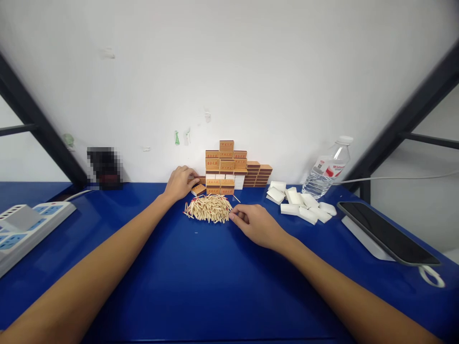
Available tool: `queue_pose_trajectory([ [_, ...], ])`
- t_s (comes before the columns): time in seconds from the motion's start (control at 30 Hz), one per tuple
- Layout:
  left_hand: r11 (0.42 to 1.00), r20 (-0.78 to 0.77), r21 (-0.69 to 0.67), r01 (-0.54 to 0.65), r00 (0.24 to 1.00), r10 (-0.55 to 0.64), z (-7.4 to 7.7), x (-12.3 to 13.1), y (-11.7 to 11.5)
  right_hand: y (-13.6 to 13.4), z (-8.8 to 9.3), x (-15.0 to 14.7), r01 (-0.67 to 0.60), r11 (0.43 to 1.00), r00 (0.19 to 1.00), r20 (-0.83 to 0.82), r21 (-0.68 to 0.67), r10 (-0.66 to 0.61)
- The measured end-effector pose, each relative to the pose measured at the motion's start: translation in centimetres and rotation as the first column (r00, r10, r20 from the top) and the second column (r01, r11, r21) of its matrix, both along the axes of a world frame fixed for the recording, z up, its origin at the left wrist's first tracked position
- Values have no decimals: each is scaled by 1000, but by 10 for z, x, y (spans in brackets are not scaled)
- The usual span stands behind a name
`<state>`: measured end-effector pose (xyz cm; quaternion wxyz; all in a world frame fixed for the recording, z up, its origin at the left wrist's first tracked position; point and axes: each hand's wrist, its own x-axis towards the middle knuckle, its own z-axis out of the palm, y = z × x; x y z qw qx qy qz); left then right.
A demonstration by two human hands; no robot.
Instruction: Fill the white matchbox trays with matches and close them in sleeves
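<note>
I am resting my left hand (182,183), fingers curved, at the loose matchbox (198,189), which is lying just behind the matchstick pile (209,209) and beside the stacked matchboxes (226,164) on the blue table (201,277); whether it is gripping, I cannot tell. My right hand (256,224) is holding thumb and forefinger nearly together at the pile's right edge, any pinched stick being indiscernible. I am judging the step in hand as gathering matchsticks, the next move calling for a light, level pinch without scattering the pile.
</note>
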<state>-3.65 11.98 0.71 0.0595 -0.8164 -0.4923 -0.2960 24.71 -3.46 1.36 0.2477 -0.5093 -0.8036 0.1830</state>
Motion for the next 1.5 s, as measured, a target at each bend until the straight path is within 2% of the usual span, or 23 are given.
queue_pose_trajectory([
  [0.33,998,16,-64,29,999,-28,2,-3,7,0,0,0,1,1000,1000,6,-2,-1],
  [0.47,998,7,-67,-2,1000,3,5,-4,9,0,1,0,5,1000,1000,14,-8,-5],
  [0.63,993,26,-60,-102,994,103,2,0,7,0,0,1,2,1000,1000,15,2,-2],
  [0.93,992,-54,-95,-84,995,79,6,2,0,-1,2,0,4,1000,999,33,-4,-4],
  [1.03,985,-53,-84,-148,988,144,7,-2,-5,-1,1,0,1,1000,1000,30,-1,-1],
  [1.2,917,6,-80,-391,920,393,3,-15,-12,0,0,0,1,1000,1000,23,-9,-1],
  [1.33,920,-3,-131,-370,928,372,1,-18,-14,0,-1,2,3,1000,1000,27,-5,-2],
  [1.5,940,-8,-53,-337,941,337,10,-13,-28,1,-1,3,5,1000,1000,30,2,-5],
])
